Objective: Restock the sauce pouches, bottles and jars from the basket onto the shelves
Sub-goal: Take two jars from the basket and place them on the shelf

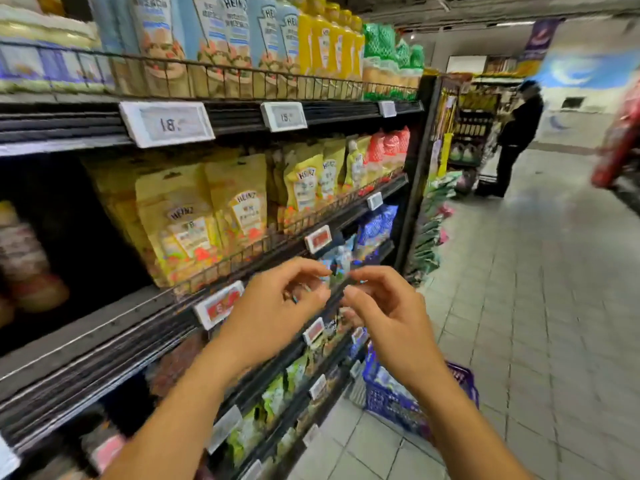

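left hand (277, 306) + right hand (384, 306): fingers loosely curled, nothing visibly held | stock: purple lattice plastic basket (388, 401) on floor, under right forearm, contents blurred | yellow soft stand-up sauce pouches (194, 223) ahead: likely light, floppy, slick; pinch top seam

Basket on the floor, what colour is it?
The basket is purple; the head view shows it.
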Demonstrator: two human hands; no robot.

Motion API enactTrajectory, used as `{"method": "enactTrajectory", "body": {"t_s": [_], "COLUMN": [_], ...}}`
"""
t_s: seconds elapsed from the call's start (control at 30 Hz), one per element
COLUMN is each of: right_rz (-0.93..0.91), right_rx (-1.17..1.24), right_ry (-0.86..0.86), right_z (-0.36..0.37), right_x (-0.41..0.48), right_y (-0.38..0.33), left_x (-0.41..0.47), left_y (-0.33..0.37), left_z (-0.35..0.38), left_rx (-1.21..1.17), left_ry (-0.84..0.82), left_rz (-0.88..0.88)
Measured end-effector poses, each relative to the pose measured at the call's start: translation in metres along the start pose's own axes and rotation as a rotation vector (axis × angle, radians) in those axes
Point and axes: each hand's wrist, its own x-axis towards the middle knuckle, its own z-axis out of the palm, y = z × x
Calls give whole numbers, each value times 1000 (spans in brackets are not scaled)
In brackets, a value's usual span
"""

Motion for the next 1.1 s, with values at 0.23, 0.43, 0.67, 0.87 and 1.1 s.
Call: {"method": "enactTrajectory", "body": {"t_s": [0.23, 0.43, 0.67, 0.87, 1.1], "right_rz": [163, 268, 400, 491, 582], "right_rx": [-31, -22, -19, 30, -10], "right_ry": [154, 238, 333, 413, 450], "right_z": [-83, -149, -209, -239, -264], "right_x": [-24, -37, -46, -42, -15], "right_y": [52, 87, 124, 156, 206], "left_x": [18, 32, 46, 63, 105], "left_y": [-28, -40, -53, -73, -113], "left_z": [104, 181, 257, 298, 327], "left_rx": [-279, -404, -454, -444, -425], "left_ry": [-40, -122, -214, -274, -307], "left_rz": [-157, -292, -428, -509, -571]}}
